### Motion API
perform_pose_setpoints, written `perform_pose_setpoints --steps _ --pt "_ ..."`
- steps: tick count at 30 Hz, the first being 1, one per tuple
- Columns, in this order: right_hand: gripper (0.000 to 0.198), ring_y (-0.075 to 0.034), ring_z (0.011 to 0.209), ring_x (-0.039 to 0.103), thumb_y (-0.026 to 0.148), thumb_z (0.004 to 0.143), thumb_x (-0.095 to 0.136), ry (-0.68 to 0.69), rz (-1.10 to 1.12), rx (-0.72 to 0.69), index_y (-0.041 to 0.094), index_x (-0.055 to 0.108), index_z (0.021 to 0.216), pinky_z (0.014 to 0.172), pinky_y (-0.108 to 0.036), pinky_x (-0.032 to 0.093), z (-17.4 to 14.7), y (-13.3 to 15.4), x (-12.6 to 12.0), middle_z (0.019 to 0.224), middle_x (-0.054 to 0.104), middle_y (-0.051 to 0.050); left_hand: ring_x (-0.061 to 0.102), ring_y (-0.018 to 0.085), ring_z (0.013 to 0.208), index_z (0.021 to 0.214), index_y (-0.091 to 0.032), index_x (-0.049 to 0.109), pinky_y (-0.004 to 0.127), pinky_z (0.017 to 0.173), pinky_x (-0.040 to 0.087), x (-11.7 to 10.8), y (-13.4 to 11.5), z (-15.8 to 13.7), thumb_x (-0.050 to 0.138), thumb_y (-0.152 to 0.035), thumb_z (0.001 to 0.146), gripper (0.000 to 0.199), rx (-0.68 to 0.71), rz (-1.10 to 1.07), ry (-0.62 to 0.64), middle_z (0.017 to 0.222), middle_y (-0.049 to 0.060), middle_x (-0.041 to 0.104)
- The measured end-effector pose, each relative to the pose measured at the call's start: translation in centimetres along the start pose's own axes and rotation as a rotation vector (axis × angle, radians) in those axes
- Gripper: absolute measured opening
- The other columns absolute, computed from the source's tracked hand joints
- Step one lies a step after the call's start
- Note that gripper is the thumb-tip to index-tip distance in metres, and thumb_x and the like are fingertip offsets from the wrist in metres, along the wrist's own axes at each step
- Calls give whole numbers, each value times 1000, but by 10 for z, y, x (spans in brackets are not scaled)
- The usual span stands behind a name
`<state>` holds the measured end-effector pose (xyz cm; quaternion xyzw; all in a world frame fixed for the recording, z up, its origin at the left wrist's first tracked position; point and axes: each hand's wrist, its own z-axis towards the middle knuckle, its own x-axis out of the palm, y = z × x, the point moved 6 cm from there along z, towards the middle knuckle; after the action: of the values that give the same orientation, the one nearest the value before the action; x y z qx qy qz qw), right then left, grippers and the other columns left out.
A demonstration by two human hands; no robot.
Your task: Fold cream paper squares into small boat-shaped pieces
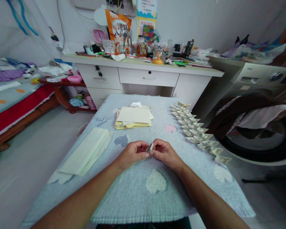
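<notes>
Between both hands, above the middle of the cloth-covered table, is a small folded piece of paper. My left hand pinches its left side with thumb and fingers. From the other side my right hand grips it the same way, the fingertips of both hands almost meeting. Much of the paper is hidden by the fingers. Rows of similar folded paper pieces stand along the table's right side. A stack of cream and yellow paper sheets lies beyond my hands, and a pile of long pale sheets rests at the left.
A white desk stands behind the table, crowded with an orange snack bag, a jar and other small things. To the right is a washing machine with cloth hanging from its door. At the left is a bed.
</notes>
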<state>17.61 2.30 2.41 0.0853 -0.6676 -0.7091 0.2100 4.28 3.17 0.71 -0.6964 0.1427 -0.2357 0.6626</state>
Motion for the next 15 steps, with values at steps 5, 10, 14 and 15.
perform_pose_setpoints --steps 5,10,14,15 --pt "29 -8 60 43 33 70 79 -19 -1 -2 17 55 76 58 -21 33 1 -2 -1 67 49 5 57 11 70 91 -14 65 22 67 44 -3 -2 -1 75 -27 71 26 4 -42 -55 79 1 64" --pt "31 -8 61 44 32 68 80 -28 30 8 17 54 75 59 -21 34 2 -2 -1 68 51 5 54 9 64 82 -14 64 21 62 42 -5 -2 1 74 -24 71 18 13 0 -116 73 -2 62" --pt "30 -7 58 43 33 69 79 -17 34 34 17 55 77 55 -19 34 1 -3 -1 68 52 5 53 9 63 81 -14 63 21 60 42 -5 -2 1 73 -22 70 17 6 5 -126 71 -2 61" --pt "30 -6 56 42 33 70 79 -14 36 44 17 55 78 53 -19 33 1 -4 -1 67 52 5 53 9 62 80 -13 63 21 60 42 -5 -2 1 73 -22 70 17 7 11 -129 70 -2 61"
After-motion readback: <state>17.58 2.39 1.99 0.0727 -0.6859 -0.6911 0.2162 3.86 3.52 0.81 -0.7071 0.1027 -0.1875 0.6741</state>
